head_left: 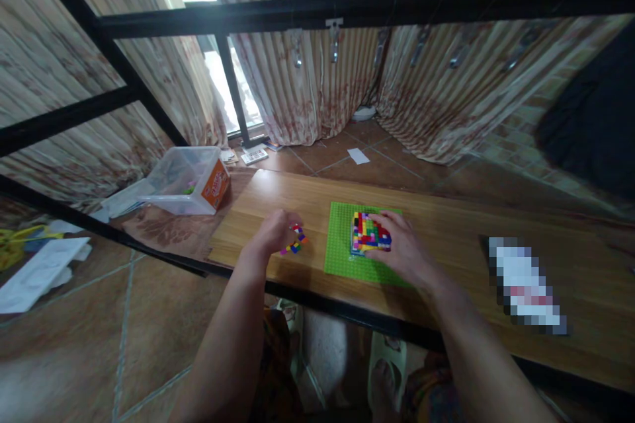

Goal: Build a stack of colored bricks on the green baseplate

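Observation:
On the wooden table, a green studded baseplate (338, 241) carries a squarish build of multicoloured toy bricks (364, 232). My right hand (403, 248) reaches over the build from the right, fingers along its far side and thumb at its near side, gripping it. Left of the baseplate, small loose toy bricks (296, 248) lie in a curved cluster. My left hand (274, 232) is beside them with its fingers curled in at the cluster's far end. Whatever is between those fingertips is too small and partly hidden to make out.
A clear plastic bin (173, 178) with an orange label stands beyond the table's left end. A blurred-out packet (526, 284) lies on the table (451, 231) at right. A black metal bar (347, 10) with hanging clips crosses above. My slippered feet are under the near edge.

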Available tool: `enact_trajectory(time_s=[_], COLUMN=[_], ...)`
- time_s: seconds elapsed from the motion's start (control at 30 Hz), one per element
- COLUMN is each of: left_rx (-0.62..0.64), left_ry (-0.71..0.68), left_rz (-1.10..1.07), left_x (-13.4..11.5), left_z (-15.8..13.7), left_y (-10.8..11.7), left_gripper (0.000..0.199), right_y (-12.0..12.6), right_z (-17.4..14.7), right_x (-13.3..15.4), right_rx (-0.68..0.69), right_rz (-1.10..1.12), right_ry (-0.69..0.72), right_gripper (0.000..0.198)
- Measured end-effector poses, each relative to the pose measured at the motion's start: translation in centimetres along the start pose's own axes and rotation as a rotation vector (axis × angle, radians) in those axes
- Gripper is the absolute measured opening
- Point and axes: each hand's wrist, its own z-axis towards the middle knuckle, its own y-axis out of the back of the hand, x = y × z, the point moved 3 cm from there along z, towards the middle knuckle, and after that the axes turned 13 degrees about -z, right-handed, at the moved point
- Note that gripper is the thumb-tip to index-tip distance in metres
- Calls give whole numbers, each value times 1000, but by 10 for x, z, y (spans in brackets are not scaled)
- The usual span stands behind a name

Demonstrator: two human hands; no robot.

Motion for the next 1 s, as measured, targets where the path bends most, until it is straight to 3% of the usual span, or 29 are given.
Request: enact_trajectory(time_s=[0.13,0.3,0.6,0.73,1.0], left_rx=[181,200,113,81,106], left_ry=[-13,-9,-8,-30,-98], left_rz=[300,415,427,444,211], left_x=[-12,-17,-13,-15,-41], left_z=[-3,-5,-2,3,3], left_y=[-12,-20,-24,-26,-46], left_gripper=[26,27,19,15,15], right_y=[3,5,14,23,23], right_z=[-1,-4,-5,-6,-5], right_x=[-8,-13,-2,16,37], right_rx=[-27,-44,-95,-197,-300], right_rz=[-27,-81,-52,8,133], right_ry=[-10,-19,-33,-36,30], right_gripper=[68,67,63,54,21])
